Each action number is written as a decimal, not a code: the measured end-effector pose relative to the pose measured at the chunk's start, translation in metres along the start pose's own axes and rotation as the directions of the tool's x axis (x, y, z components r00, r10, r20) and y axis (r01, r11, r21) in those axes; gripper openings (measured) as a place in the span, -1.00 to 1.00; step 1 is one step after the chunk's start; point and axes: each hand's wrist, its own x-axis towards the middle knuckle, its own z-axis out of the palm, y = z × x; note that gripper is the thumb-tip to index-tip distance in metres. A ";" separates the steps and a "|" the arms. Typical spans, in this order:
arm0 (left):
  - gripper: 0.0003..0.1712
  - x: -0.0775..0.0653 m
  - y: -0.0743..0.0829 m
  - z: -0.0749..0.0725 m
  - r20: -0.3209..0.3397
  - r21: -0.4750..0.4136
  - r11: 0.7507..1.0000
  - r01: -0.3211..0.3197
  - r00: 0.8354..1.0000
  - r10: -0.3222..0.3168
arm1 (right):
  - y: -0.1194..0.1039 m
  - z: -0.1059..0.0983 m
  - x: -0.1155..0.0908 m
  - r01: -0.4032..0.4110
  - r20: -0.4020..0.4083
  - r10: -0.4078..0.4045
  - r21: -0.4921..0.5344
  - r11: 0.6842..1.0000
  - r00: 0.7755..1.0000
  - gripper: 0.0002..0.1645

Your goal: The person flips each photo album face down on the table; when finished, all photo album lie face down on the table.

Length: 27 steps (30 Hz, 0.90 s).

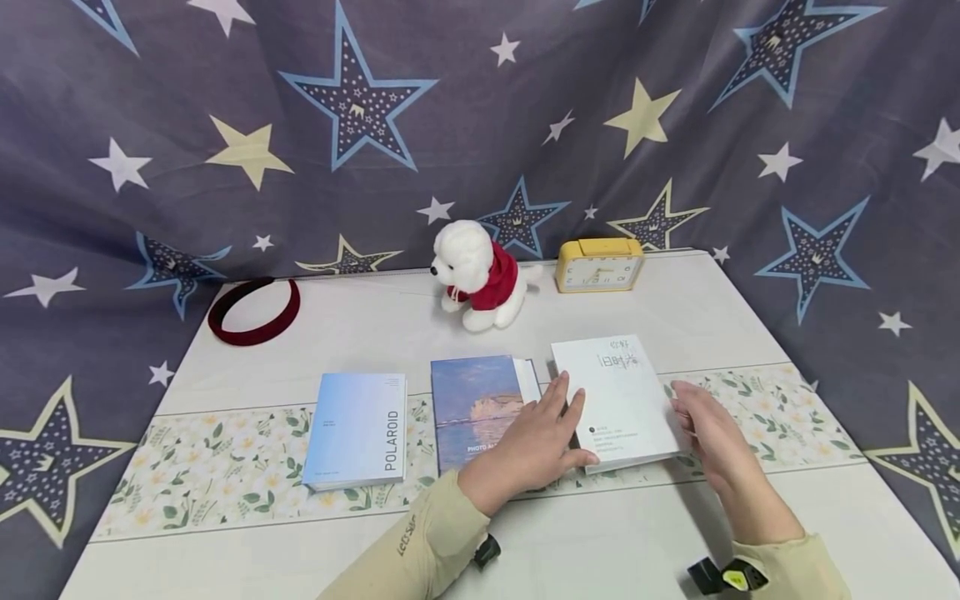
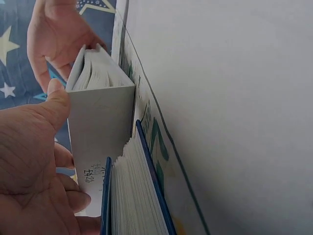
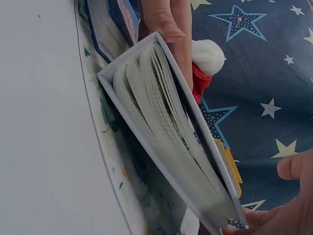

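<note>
A thick white photo album [image 1: 618, 400] with dark lettering sits between both hands on the right. My left hand [image 1: 536, 437] touches its spine with spread fingers, the thumb at the near left corner. At the opposite edge is my right hand [image 1: 712, 429], its fingers against the album and its thumb apart from the cover. The right wrist view shows the white album [image 3: 151, 103] slanting, with shadow beneath it and loose page edges between its covers. A blue album with a painted cliff cover [image 1: 472, 396] lies partly hidden under my left hand.
A light blue "POLAROID" album [image 1: 356, 429] lies on the left of the flowered table strip. Behind stand a white toy dog [image 1: 465, 258] in a red top and a yellow clock [image 1: 600, 265]. A dark red headband [image 1: 255, 335] rests at the back left, before a starry cloth.
</note>
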 end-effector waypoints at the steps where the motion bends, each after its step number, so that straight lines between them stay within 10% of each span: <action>1: -0.02 0.000 0.000 0.000 -0.003 0.000 1.000 -0.006 1.000 0.006 | -0.001 0.000 -0.001 0.003 -0.006 -0.003 0.001 1.000 1.000 -0.18; 27: -0.01 0.005 0.013 0.006 0.003 -0.049 0.997 0.064 0.998 -0.064 | -0.015 -0.004 -0.017 0.172 -0.005 -0.173 0.161 0.972 0.985 -0.23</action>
